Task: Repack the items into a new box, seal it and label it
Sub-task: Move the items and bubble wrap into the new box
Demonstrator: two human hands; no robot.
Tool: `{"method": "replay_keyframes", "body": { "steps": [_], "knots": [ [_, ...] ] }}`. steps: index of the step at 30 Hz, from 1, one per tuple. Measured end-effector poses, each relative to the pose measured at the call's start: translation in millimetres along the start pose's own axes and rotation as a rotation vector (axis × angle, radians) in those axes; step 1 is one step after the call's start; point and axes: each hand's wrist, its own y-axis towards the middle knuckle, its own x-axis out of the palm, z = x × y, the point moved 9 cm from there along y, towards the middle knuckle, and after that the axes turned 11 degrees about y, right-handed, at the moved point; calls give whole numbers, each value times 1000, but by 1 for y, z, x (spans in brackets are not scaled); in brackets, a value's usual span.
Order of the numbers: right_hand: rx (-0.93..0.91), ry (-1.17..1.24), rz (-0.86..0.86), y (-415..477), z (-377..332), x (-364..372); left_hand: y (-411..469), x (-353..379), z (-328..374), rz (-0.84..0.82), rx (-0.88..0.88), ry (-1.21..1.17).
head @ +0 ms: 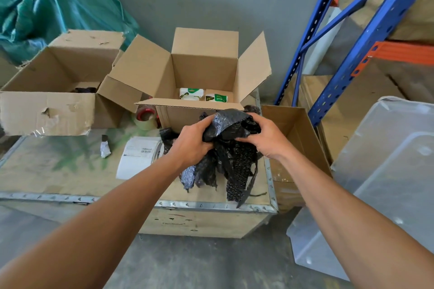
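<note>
The fingers [199,125] of the left hand [190,145] and those of the right hand [267,138] curl round a crumpled wad of black bubble wrap [232,148]. They grip it from either side just above the bench [58,171], and torn strips hang down to the surface at 6 o'clock. Right behind the wad, at 12 o'clock, stands the new box [204,58] with all four flaps open; two green-and-white packets [191,93] lie on its floor. At 9 o'clock from the hands lies a label roll [138,157], with a scrap of crumpled foil [105,148] beyond it and a tape roll [146,118] at 10 o'clock beside the new box. Farther out at 10 o'clock the battered old box [58,105] sits open with something dark inside. The bench is a plywood crate with metal-bound edges: its front edge runs just below the hanging strips, its right edge under the right wrist, and bare plywood spreads at 8 o'clock. Off the right edge at 3 o'clock stands an open carton [298,138], then a clear plastic tub [387,171], with a blue rack [366,49] at 2 o'clock. A grey wall backs the boxes, a teal tarp [47,0] is heaped at 11 o'clock, and concrete floor [187,265] lies at 6 o'clock.
</note>
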Motion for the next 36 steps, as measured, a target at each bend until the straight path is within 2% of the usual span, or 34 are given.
{"method": "replay_keyframes", "body": {
  "steps": [10, 14, 22, 30, 36],
  "knots": [
    [-73, 36, 43, -6, -93, -61, 36, -54, 97, 78, 100, -2],
    [-138, 68, 71, 7, -150, -79, 69, -104, 130, 110, 116, 68],
    [-244, 292, 65, 77, -256, -80, 137, -228, 174, 196, 200, 214],
    [-317, 394, 100, 185, -318, -63, 226, -315, 154, 306, 244, 308],
    [-284, 407, 193, 250, -281, -53, 281, -299, 100, 277, 271, 298]
  ]
}}
